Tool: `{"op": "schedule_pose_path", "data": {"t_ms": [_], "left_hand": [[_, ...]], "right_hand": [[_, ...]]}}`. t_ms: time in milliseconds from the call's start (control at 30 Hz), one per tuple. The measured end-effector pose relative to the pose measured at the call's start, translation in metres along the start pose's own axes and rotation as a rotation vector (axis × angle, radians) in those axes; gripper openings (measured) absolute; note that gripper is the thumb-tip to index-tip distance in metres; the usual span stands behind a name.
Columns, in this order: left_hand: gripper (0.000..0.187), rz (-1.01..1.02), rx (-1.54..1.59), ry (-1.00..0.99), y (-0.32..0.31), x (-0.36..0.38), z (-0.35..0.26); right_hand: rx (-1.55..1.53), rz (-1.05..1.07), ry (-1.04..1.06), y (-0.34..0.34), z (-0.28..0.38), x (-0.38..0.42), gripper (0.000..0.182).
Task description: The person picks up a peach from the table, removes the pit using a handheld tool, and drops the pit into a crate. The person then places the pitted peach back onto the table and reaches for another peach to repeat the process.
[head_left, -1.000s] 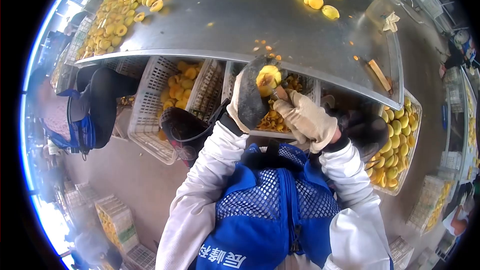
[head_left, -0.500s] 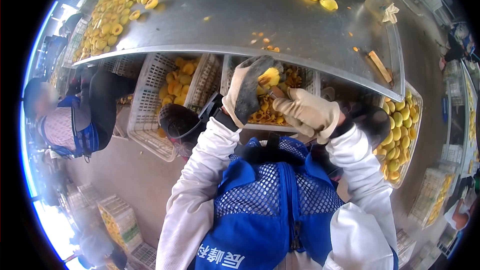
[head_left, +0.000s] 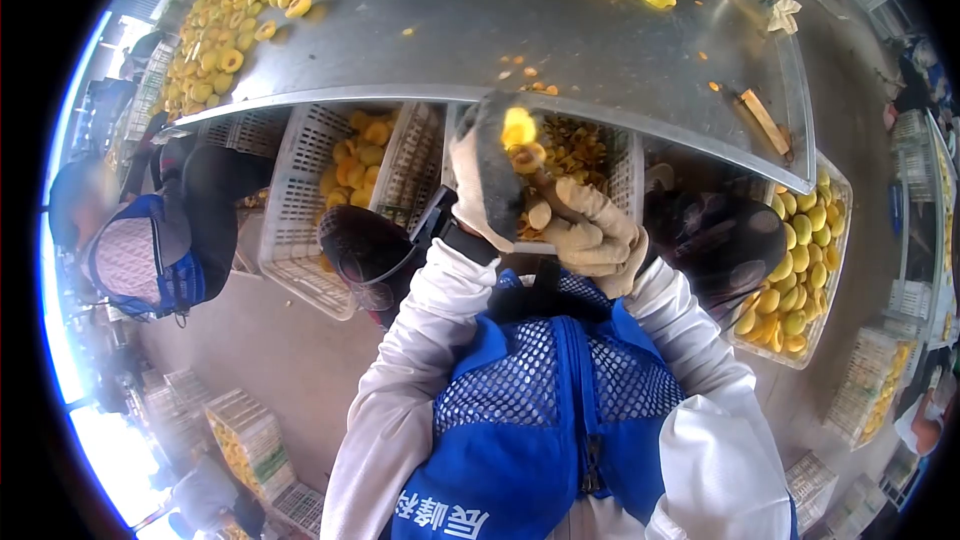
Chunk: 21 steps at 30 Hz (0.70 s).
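My left hand [head_left: 483,175], in a pale glove with a dark grey palm, is closed around a yellow fruit [head_left: 519,127] above a crate. An orange-brown cut face [head_left: 527,157] shows just below the fruit's bright part. My right hand [head_left: 598,240], in a beige glove, is closed around a small brown-handled tool [head_left: 546,183], whose tip meets the fruit and cannot be made out. Beneath both hands, a white crate [head_left: 624,175] holds yellow and orange fruit scraps [head_left: 577,152].
A metal table [head_left: 400,50] spans the front, bearing piled fruit halves [head_left: 215,50], several loose fruits and a wooden stick [head_left: 765,122]. Crates of fruit stand left [head_left: 287,200] and right [head_left: 825,315]. A seated person [head_left: 150,240] is at the left.
My right hand has moved left and slightly down, closer to my left hand. The fruit has shifted slightly left and up and shows a different side. The view has shifted slightly.
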<state>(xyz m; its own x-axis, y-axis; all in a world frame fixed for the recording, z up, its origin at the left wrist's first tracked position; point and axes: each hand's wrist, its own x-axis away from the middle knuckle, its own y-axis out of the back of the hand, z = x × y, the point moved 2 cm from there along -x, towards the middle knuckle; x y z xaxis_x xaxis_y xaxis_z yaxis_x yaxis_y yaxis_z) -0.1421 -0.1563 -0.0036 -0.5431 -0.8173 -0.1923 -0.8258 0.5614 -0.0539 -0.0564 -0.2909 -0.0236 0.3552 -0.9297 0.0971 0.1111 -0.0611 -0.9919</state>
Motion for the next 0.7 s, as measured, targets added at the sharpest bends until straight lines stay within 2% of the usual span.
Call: {"op": "schedule_pose_path", "data": {"t_ms": [33,67,133,167,200,267,333,367,400,433,467,500,533,600,700], "left_hand": [[0.031,-0.096,-0.017,0.241,0.012,-0.010,0.015],[0.030,-0.215,0.422,0.351,0.024,-0.015,0.024],[0.032,-0.058,-0.377,-0.466,0.068,-0.016,0.033],[0.033,-0.097,-0.589,-0.426,0.096,-0.021,0.028],[0.034,-0.134,-0.793,-0.395,0.126,-0.027,0.020],[0.026,-0.270,-0.930,-0.064,0.197,-0.052,0.023],[0.034,0.010,-0.619,-0.051,0.317,-0.090,0.059],[0.030,-0.100,-0.705,0.038,0.295,-0.099,0.036],[0.028,-0.216,-0.787,0.130,0.254,-0.105,0.000],[0.028,-0.154,-1.267,-0.068,0.209,-0.114,-0.025],[0.029,-0.120,-1.144,-0.141,0.162,-0.127,-0.040],[0.033,-0.031,-0.725,-0.122,0.147,-0.154,-0.018],[0.035,0.028,-0.855,-0.059,0.101,-0.173,-0.028],[0.040,0.193,-0.955,-0.118,0.020,-0.211,-0.016],[0.042,0.385,-1.078,-0.438,-0.092,-0.259,0.013]], "right_hand": [[-0.050,0.033,-0.028,0.003,-0.002,0.000,0.041],[-0.052,0.040,-0.032,0.002,-0.001,0.000,0.041],[-0.044,0.124,-0.040,-0.001,0.004,0.001,0.040],[0.099,0.071,0.015,0.000,0.007,0.004,0.037],[0.115,0.089,0.049,-0.006,0.012,0.006,0.037],[1.161,-0.389,0.054,-0.013,0.022,0.016,0.038],[1.060,-0.488,0.173,0.040,0.011,0.014,0.039],[1.160,-0.421,0.046,0.054,0.016,0.017,0.022],[1.237,-0.494,0.036,0.001,0.022,0.028,0.020],[1.240,-0.507,0.181,0.015,0.018,0.027,0.019],[1.237,-0.518,0.322,0.034,0.014,0.026,0.018],[1.116,-0.560,0.294,0.046,0.016,0.027,0.016],[1.130,-0.572,0.386,0.028,0.018,0.034,0.019],[0.953,-0.637,0.211,0.024,0.027,0.048,0.039],[0.796,-0.645,0.230,0.007,0.046,0.059,0.034]]}}
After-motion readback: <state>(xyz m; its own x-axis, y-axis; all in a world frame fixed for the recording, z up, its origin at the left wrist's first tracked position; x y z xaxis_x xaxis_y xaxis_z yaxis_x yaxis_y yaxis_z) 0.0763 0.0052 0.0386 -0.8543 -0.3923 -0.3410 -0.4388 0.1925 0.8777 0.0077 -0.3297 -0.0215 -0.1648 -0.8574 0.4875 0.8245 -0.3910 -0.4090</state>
